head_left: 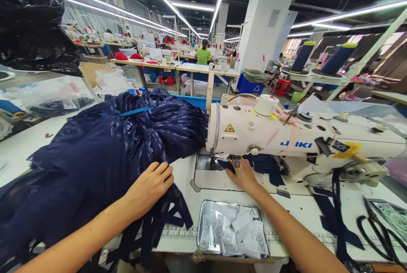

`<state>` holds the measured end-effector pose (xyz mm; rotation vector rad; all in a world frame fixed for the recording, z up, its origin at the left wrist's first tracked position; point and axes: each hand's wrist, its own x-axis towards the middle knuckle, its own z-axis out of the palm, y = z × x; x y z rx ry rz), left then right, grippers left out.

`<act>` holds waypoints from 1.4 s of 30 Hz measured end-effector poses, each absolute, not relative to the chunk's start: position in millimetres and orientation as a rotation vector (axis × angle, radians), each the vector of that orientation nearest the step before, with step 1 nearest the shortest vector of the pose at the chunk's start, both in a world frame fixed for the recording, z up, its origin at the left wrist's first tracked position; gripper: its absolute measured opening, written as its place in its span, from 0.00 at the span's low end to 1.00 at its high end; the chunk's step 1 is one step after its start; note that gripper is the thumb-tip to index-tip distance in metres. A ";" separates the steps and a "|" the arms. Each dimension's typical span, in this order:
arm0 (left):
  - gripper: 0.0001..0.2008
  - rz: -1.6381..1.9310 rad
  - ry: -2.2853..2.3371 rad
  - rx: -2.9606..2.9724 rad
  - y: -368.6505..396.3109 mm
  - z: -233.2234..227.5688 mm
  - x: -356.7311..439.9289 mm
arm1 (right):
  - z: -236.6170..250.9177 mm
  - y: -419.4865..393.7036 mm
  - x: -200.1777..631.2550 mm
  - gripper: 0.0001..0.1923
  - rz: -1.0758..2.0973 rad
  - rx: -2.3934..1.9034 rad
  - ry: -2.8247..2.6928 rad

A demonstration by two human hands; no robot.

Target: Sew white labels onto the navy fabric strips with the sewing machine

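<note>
My left hand lies on a big gathered heap of navy fabric, its fingers bent and closed on the cloth at the right edge. Navy straps hang below that hand. Under the head of a white sewing machine, my right hand is closed with its fingertips at a small navy fabric piece beside the presser foot. The machine head partly hides those fingers. Between my forearms, at the table's front edge, a metal tray holds several white printed labels.
Black scissors and navy strips lie at the right. More navy scraps sit behind my right hand. Thread cones stand at the back right. A black plastic bag is at upper left. Beyond, a person in green sits among other tables.
</note>
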<state>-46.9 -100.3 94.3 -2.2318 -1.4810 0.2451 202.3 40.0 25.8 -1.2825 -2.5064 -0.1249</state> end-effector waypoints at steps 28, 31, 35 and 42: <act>0.13 -0.319 -1.269 -2.399 -111.3 89.9 -33.0 | 42.9 19.9 232.2 0.15 -0.078 -1.007 -2.632; 0.13 -0.585 -1.434 -2.625 -80.6 86.0 -8.4 | 50.1 14.7 246.2 0.13 0.014 -1.007 -2.569; 0.09 -1.489 -2.004 -2.601 -29.1 68.1 15.2 | 58.5 1.7 259.9 0.05 0.112 -0.971 -2.519; 0.06 -1.694 -2.233 -2.655 -8.2 38.4 16.6 | 62.5 -30.6 249.2 0.05 0.253 -0.791 -2.656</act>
